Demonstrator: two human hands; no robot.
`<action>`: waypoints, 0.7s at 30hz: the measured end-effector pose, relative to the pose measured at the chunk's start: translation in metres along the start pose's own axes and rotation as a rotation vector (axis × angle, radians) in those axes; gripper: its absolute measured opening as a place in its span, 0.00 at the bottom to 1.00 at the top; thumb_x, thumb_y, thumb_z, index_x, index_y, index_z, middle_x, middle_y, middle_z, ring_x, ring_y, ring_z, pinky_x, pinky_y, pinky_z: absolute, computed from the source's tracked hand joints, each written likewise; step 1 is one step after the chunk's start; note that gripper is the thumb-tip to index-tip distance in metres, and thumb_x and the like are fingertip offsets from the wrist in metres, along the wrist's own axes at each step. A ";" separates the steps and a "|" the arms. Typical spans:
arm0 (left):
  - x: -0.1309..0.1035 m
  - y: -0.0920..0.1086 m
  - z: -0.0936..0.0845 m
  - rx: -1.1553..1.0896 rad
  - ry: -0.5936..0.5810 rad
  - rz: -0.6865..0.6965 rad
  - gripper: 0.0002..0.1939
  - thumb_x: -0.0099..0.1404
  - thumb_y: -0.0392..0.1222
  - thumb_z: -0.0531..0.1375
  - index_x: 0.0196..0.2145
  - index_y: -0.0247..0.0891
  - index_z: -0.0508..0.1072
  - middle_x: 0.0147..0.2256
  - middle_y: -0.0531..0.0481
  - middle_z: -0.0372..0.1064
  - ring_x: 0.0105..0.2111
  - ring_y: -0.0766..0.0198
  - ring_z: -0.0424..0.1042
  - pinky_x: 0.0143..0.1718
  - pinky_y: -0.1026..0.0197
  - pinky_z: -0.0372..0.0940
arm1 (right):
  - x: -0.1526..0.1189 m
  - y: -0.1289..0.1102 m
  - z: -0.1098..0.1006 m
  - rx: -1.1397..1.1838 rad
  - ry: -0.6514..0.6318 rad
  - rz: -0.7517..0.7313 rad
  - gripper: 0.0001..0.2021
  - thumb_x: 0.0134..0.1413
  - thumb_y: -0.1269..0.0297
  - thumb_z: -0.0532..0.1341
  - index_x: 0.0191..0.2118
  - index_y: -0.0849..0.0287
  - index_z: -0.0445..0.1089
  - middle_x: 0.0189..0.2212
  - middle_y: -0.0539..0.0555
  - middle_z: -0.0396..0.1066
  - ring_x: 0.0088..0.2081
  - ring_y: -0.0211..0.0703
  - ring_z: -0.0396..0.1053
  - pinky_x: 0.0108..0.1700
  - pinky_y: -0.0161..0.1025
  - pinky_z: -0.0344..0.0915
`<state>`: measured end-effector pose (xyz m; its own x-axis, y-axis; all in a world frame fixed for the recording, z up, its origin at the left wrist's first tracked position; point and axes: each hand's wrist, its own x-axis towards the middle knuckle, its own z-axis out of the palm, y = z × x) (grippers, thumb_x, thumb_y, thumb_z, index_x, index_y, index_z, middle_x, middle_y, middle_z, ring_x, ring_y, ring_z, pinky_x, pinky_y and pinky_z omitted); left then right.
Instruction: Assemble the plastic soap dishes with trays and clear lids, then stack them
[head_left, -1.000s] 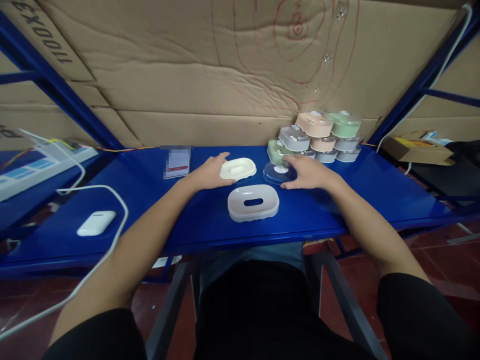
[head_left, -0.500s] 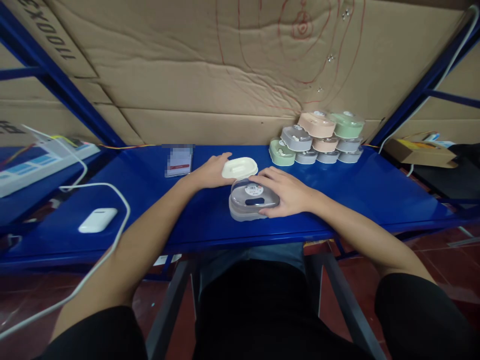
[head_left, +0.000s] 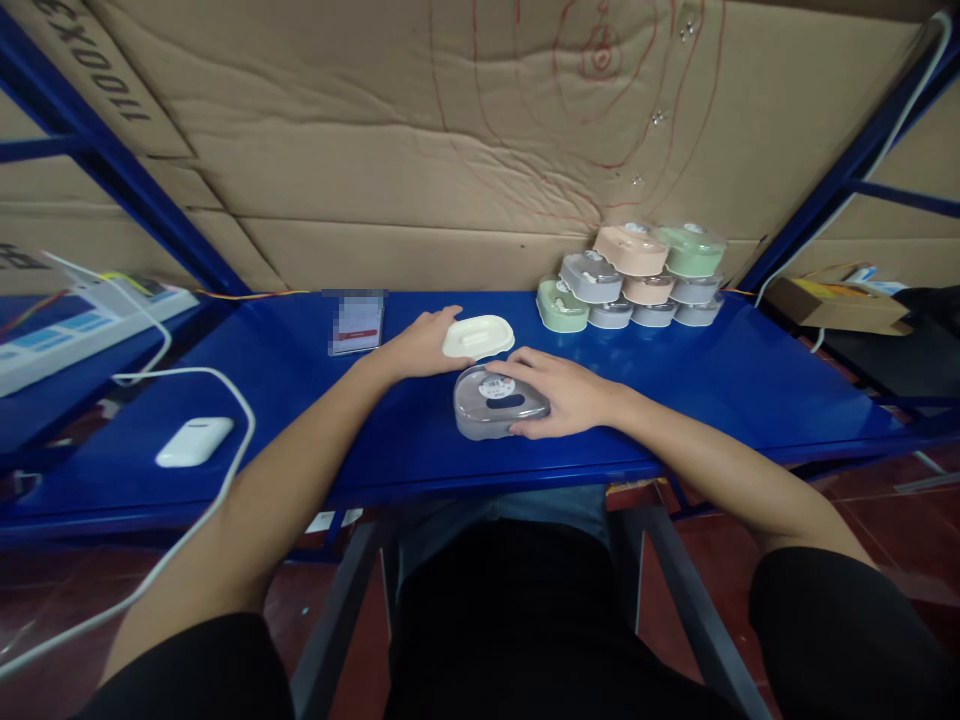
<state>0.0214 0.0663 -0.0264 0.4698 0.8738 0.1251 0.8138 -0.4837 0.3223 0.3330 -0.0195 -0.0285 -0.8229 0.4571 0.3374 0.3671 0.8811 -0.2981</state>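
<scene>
A cream oval tray or lid (head_left: 478, 338) lies on the blue table, with my left hand (head_left: 429, 342) at its left end, the fingers and thumb around that end. Just in front of it, my right hand (head_left: 564, 392) grips the right end of a grey box (head_left: 487, 412) with a clear lid. The clear lid sits down on the grey base, and a round white sticker and a dark oval patch show on top.
Several green, grey and peach boxes (head_left: 632, 250) are stacked at the back right. A phone (head_left: 358, 325) and a white earphone case (head_left: 195, 442) lie to the left, near a white cable (head_left: 244, 440) and a power strip (head_left: 67, 340). Cardboard (head_left: 337, 180) stands behind.
My right hand has moved slightly down and left with the clear lid, which now sits lower and level on the grey base. My left hand has hardly moved.
</scene>
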 end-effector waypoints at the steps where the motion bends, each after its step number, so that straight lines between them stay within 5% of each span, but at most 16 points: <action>1: 0.000 0.000 0.000 0.004 0.000 0.001 0.61 0.61 0.65 0.70 0.81 0.29 0.56 0.74 0.23 0.65 0.73 0.24 0.65 0.71 0.32 0.63 | 0.000 0.001 0.002 0.009 0.006 0.001 0.47 0.67 0.36 0.69 0.82 0.55 0.60 0.61 0.66 0.71 0.58 0.64 0.75 0.60 0.61 0.78; 7: -0.001 0.001 -0.001 -0.036 0.037 -0.003 0.62 0.59 0.64 0.73 0.80 0.31 0.57 0.71 0.25 0.70 0.72 0.25 0.68 0.71 0.32 0.64 | 0.000 0.004 0.005 0.030 0.018 0.002 0.52 0.62 0.32 0.73 0.82 0.52 0.61 0.62 0.66 0.71 0.60 0.65 0.75 0.63 0.62 0.77; 12: -0.004 0.012 0.003 -0.235 -0.033 0.130 0.65 0.52 0.59 0.78 0.80 0.37 0.57 0.68 0.30 0.76 0.68 0.30 0.75 0.69 0.35 0.67 | -0.005 0.012 -0.021 0.025 0.172 0.008 0.51 0.62 0.30 0.73 0.81 0.49 0.61 0.67 0.65 0.70 0.66 0.66 0.72 0.70 0.63 0.72; 16: -0.005 0.031 0.017 -0.391 -0.058 0.275 0.68 0.51 0.64 0.81 0.80 0.41 0.56 0.71 0.31 0.72 0.70 0.28 0.74 0.71 0.31 0.67 | -0.012 0.028 -0.038 -0.013 0.277 0.102 0.52 0.60 0.28 0.73 0.81 0.47 0.61 0.67 0.64 0.71 0.66 0.67 0.73 0.70 0.68 0.71; 21: -0.007 0.040 0.017 -0.442 -0.064 0.323 0.74 0.47 0.66 0.84 0.80 0.40 0.56 0.78 0.27 0.61 0.76 0.26 0.65 0.77 0.31 0.61 | -0.012 0.042 -0.025 -0.030 0.220 0.131 0.53 0.59 0.28 0.73 0.80 0.51 0.62 0.64 0.66 0.72 0.65 0.68 0.73 0.69 0.67 0.72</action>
<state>0.0562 0.0395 -0.0300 0.7029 0.6732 0.2296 0.4102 -0.6473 0.6424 0.3692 0.0147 -0.0224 -0.6546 0.5804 0.4844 0.4798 0.8141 -0.3270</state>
